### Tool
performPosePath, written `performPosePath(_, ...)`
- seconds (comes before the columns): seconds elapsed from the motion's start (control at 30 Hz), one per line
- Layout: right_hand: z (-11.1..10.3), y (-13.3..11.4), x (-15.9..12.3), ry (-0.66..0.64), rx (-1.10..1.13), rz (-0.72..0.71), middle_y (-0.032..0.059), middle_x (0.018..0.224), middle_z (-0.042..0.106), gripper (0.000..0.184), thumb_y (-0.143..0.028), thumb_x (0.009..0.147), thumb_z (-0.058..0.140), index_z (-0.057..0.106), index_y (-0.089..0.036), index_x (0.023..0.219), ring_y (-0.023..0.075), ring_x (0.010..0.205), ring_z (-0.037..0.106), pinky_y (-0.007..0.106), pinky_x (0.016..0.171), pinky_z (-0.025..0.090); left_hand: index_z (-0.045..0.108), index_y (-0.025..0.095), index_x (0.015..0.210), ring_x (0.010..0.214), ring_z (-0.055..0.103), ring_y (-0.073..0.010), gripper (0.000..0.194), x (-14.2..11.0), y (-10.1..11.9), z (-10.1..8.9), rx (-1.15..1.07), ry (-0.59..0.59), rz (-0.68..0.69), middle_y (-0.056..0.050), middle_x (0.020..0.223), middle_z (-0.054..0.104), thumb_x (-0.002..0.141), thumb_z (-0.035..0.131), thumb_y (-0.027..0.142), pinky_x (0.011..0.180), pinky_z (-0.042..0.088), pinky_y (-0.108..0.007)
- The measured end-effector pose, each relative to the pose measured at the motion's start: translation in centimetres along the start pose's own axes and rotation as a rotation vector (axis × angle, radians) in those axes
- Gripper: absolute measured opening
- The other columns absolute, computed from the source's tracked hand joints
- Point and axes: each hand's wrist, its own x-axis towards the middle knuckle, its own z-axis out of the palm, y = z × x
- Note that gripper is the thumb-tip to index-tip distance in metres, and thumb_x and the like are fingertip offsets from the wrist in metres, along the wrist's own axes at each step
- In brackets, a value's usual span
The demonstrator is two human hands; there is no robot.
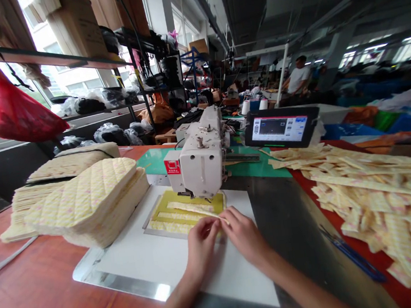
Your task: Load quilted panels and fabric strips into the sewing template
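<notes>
Quilted fabric strip (193,210), pale yellow with a faint pink pattern, lying lengthwise across a yellow slotted sewing template (216,203) in a metal frame, just under the head of a white industrial sewing machine (199,159). Near end of the strip raised slightly and pinched at the template's front edge. Left hand (201,245) and right hand (244,235) close together, a narrow gap between them, both bare, fingertips meeting on the strip. Other strips of the same fabric lying in the template's slots. Beneath the template, a white board (157,257) with a metal edge, set on a red-brown surface (27,275).

Left of the hands, a tall stack of quilted pads (85,201), with a second stack (72,163) behind it. Right of the hands, a loose heap of cut quilted strips (378,194), a slim blue item (352,255) at its edge. Behind the machine, a green cutting mat (258,168) and a touchscreen panel (280,129), lit. Farther off, a red plastic bag (17,107) hanging from a shelf (52,60) beneath cardboard boxes, and a co-worker in a white T-shirt (298,78) standing among the workshop's benches.
</notes>
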Motion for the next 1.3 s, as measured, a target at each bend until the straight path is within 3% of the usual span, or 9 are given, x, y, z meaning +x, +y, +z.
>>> performPosePath(0.17,-0.1,-1.5,0.1,0.15,0.317,0.123,0.0039,0.088,0.069,0.011,-0.015,0.093,0.057,0.062,-0.025,0.095,0.0206,0.079,0.069,0.03,0.072,0.057,0.075,0.016,0.098,0.096,0.073,-0.0243,0.027,-1.0,1.0,-0.6,0.016,0.036,0.085,-0.009,0.1,0.078,0.088,0.073,0.041,0.091,0.059,-0.035)
performPosePath(0.33,-1.7,-2.0,-0.3,0.083,0.523,0.138,0.0055,0.102,0.074,0.019,-0.017,0.091,0.059,0.07,-0.025,0.104,0.0215,0.093,0.072,0.033,0.083,0.06,0.074,0.017,0.101,0.097,0.073,-0.023,0.029,-1.4,1.5,-0.4,0.021,0.065,0.111,-0.008,0.102,0.077,0.084,0.079,0.04,0.094,0.06,-0.036)
performPosePath(0.43,-1.5,-1.4,-0.3,0.078,0.558,0.114,0.0058,0.105,0.074,0.021,-0.017,0.093,0.059,0.074,-0.026,0.105,0.0212,0.097,0.071,0.033,0.086,0.06,0.075,0.017,0.101,0.096,0.073,-0.022,0.029,-1.3,1.5,-0.5,0.009,0.063,0.115,-0.008,0.1,0.076,0.085,0.079,0.041,0.093,0.06,-0.035)
performPosePath(0.6,-0.5,-0.2,-0.1,0.092,0.579,0.204,0.0043,0.101,0.074,0.016,-0.024,0.089,0.072,0.072,-0.025,0.105,0.0184,0.08,0.071,0.03,0.073,0.06,0.078,0.019,0.099,0.097,0.07,-0.0223,0.028,-0.8,1.9,-0.8,0.118,0.025,0.168,-0.009,0.101,0.073,0.095,0.067,0.044,0.086,0.059,-0.033)
performPosePath(0.83,0.3,0.0,0.3,0.033,0.512,0.182,0.0031,0.093,0.075,0.013,-0.016,0.09,0.065,0.072,-0.023,0.099,0.0198,0.082,0.071,0.029,0.074,0.056,0.08,0.022,0.087,0.085,0.061,-0.0197,0.021,0.5,2.6,-1.9,0.492,0.044,0.408,-0.006,0.089,0.059,0.092,0.071,0.041,0.076,0.052,-0.032)
performPosePath(0.93,0.4,0.1,0.4,0.006,0.552,0.209,0.0025,0.09,0.075,0.015,-0.013,0.09,0.062,0.071,-0.022,0.097,0.0192,0.079,0.071,0.028,0.072,0.055,0.078,0.022,0.087,0.095,0.063,-0.0224,0.018,1.6,3.4,-2.3,0.581,-0.031,0.468,-0.008,0.101,0.063,0.091,0.073,0.039,0.084,0.053,-0.036)
performPosePath(1.0,0.5,0.5,0.4,-0.006,0.573,0.225,0.0027,0.091,0.076,0.013,-0.014,0.09,0.063,0.071,-0.022,0.095,0.0202,0.082,0.072,0.029,0.075,0.056,0.074,0.02,0.091,0.096,0.066,-0.0226,0.018,2.4,4.2,-2.5,0.59,-0.154,0.428,-0.008,0.103,0.068,0.09,0.073,0.038,0.086,0.053,-0.036)
performPosePath(1.1,0.8,1.2,0.3,-0.015,0.618,0.262,0.0039,0.095,0.077,0.007,-0.022,0.093,0.064,0.069,-0.023,0.098,0.0217,0.088,0.073,0.033,0.081,0.058,0.072,0.019,0.094,0.084,0.069,-0.0204,0.02,3.8,5.0,-2.9,0.59,-0.323,0.313,-0.005,0.09,0.074,0.09,0.074,0.039,0.077,0.054,-0.031)
performPosePath(1.3,1.9,1.7,-0.1,0.024,0.783,0.341,0.0035,0.094,0.076,0.021,-0.036,0.093,0.067,0.05,-0.025,0.102,0.0209,0.089,0.076,0.034,0.082,0.061,0.075,0.017,0.084,0.073,0.07,-0.0188,0.027,5.7,4.6,-3.3,0.627,-0.42,0.238,-0.006,0.081,0.075,0.086,0.077,0.043,0.068,0.054,-0.028)
